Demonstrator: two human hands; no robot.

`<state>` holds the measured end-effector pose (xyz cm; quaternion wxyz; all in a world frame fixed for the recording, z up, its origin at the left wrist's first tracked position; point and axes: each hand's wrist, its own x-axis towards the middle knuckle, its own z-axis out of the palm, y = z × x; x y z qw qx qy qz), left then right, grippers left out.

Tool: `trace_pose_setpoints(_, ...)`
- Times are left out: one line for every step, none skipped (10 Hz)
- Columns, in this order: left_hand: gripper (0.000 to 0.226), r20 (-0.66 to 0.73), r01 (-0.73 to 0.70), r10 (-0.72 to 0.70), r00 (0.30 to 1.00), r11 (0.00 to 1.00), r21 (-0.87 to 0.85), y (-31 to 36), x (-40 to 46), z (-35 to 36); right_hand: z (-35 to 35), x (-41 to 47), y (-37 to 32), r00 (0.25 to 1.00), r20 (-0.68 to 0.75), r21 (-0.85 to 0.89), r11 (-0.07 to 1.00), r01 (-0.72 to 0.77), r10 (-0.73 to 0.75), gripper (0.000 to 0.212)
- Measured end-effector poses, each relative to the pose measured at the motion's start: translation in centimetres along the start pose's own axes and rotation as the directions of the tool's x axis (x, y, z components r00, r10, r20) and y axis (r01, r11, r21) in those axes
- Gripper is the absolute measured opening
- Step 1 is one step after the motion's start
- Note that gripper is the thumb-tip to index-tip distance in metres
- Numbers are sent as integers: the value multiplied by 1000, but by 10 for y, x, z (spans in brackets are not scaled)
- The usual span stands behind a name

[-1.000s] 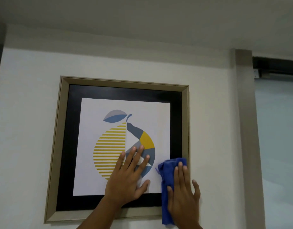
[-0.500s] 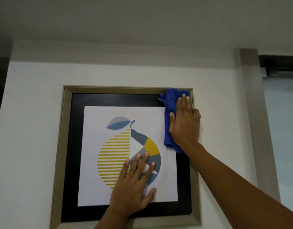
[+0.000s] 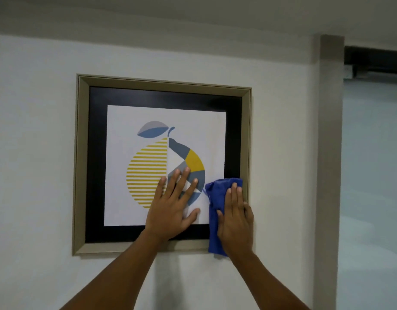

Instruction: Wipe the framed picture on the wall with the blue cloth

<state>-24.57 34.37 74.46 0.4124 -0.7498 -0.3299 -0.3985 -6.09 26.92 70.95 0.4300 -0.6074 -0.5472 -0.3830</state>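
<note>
— Where's the picture (image 3: 164, 164) now?

— Hanging square on the wall (image 3: 36, 153), fruit print inside a black border and a tan frame. The blue cloth (image 3: 215, 211) is pressed flat over its lower right corner, draped from the glass down past the bottom rail.

— And the hands?

— The right hand (image 3: 235, 222) lies flat on the cloth, fingers straight and together, pinning it rather than gripping it. The left hand (image 3: 173, 206) is spread wide, empty, braced against the glass near the bottom edge.

— How far along?

— Wiping is clearly under way at the right side. I'd judge the left side, top rail and middle remain; no dust or streaks show, so I can't tell what's clean.
</note>
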Motion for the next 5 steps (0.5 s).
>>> trace_pose_setpoints(86,40,30,-27,999,997,-66,17,-5,-1,-8,-1,3,999,23,-18,999,32,-32,55)
trace_pose_setpoints(86,62,-62,74,995,983,-171,54,-13,5,-15,-14,23,996,31,12,996,88,-88,51)
trace_pose_setpoints(83,37,-97,108,993,970,-224,80,-15,6,-23,-31,38,996,14,53,995,90,-91,50)
trace_pose_setpoints(81,20,-128,137,990,960,-251,110,-15,10,-34,-55,67,997,10,46,996,77,-78,51)
trace_pose_setpoints(81,28,-253,272,962,924,-287,163,-18,15,-50,-94,109,998,60,8,1000,15,-15,51)
